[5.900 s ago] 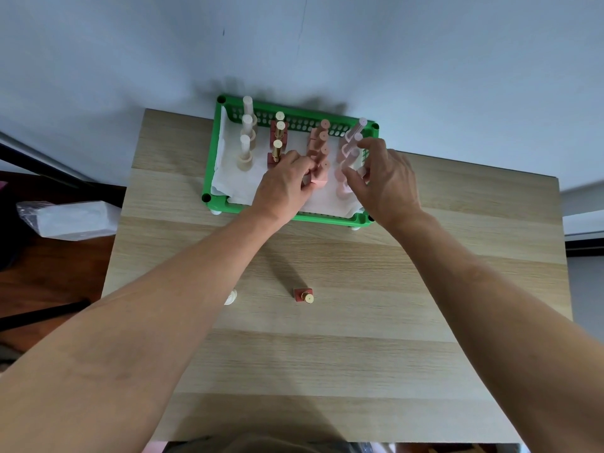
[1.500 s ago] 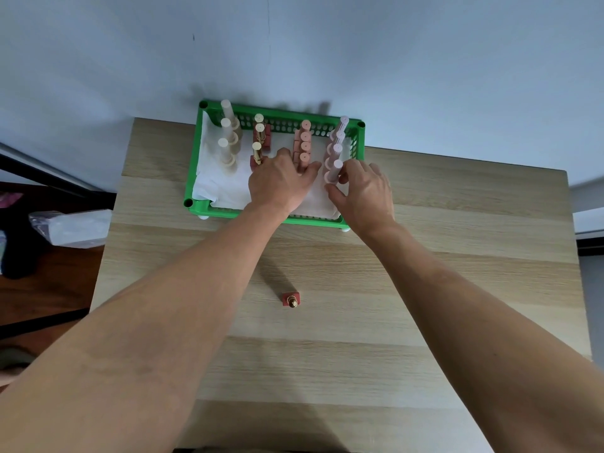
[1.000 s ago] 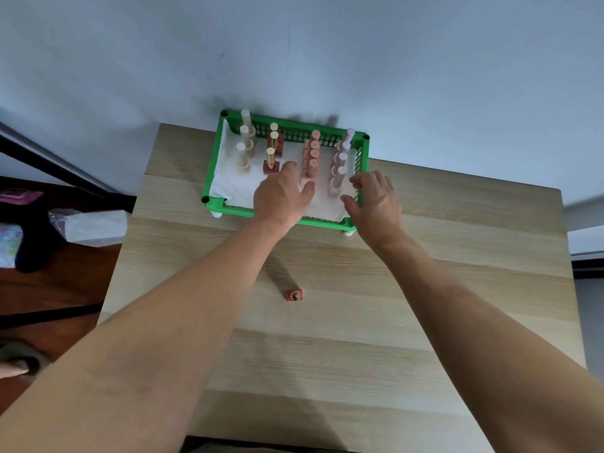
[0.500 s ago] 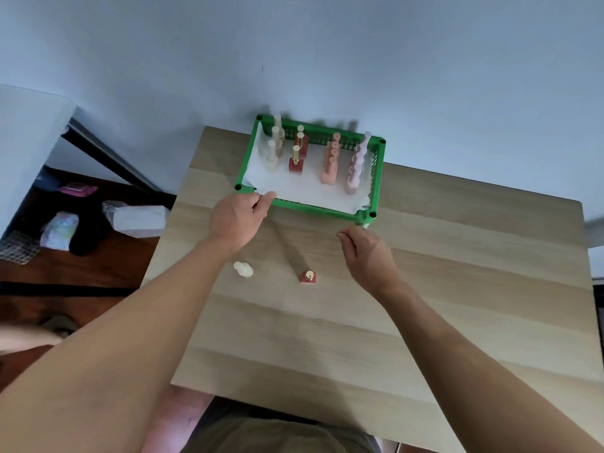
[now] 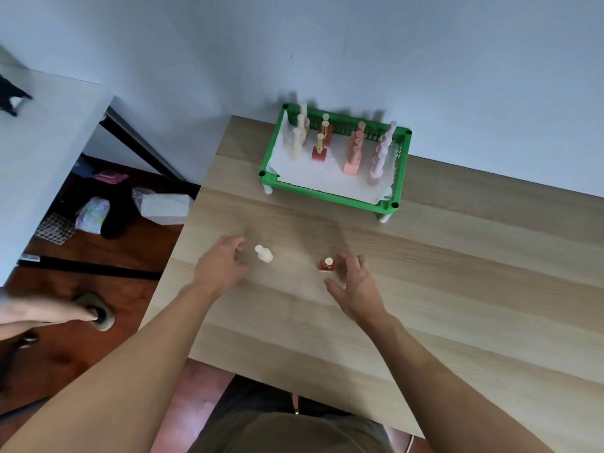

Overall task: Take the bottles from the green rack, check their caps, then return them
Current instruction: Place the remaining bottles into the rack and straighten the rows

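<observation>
The green rack (image 5: pixel 330 195) stands at the far edge of the wooden table, lined with white paper. Rows of cream, red, salmon and pale pink bottles stand in it. Two bottles stand loose on the table. A small cream bottle (image 5: pixel 264 253) is just right of my left hand (image 5: pixel 220 268), which is open with fingers curled toward it, not touching. A small red bottle with a gold cap (image 5: pixel 327 265) stands just left of my right hand (image 5: pixel 354 286), whose fingers are spread beside it, apart from it.
The wooden table (image 5: pixel 425 289) ends at its left edge near my left wrist. On the floor to the left lie bags and a white packet (image 5: pixel 163 207). A grey-white table (image 5: pixel 39 152) stands at far left. Another person's hand (image 5: pixel 42 317) shows at the left edge.
Both hands drew back from the rack toward me and came down beside the two loose bottles. The view shifted so the rack sits farther right and away.
</observation>
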`<act>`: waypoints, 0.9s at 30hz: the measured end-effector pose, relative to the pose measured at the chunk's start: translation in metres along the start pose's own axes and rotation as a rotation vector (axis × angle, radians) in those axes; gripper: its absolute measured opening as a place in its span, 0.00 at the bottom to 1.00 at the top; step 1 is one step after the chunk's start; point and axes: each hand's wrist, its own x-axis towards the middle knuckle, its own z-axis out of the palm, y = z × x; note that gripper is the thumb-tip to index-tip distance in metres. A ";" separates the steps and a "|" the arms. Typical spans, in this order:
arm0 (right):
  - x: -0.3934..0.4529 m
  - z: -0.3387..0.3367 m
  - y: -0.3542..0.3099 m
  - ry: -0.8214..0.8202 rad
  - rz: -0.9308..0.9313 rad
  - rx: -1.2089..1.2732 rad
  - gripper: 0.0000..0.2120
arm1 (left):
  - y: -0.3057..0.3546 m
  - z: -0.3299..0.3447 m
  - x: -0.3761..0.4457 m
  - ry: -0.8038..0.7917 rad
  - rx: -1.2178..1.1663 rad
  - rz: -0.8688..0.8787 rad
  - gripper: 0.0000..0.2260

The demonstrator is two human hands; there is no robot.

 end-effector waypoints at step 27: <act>0.007 0.080 -0.028 0.544 0.214 0.074 0.20 | -0.003 0.016 0.039 -0.102 -0.048 0.535 0.14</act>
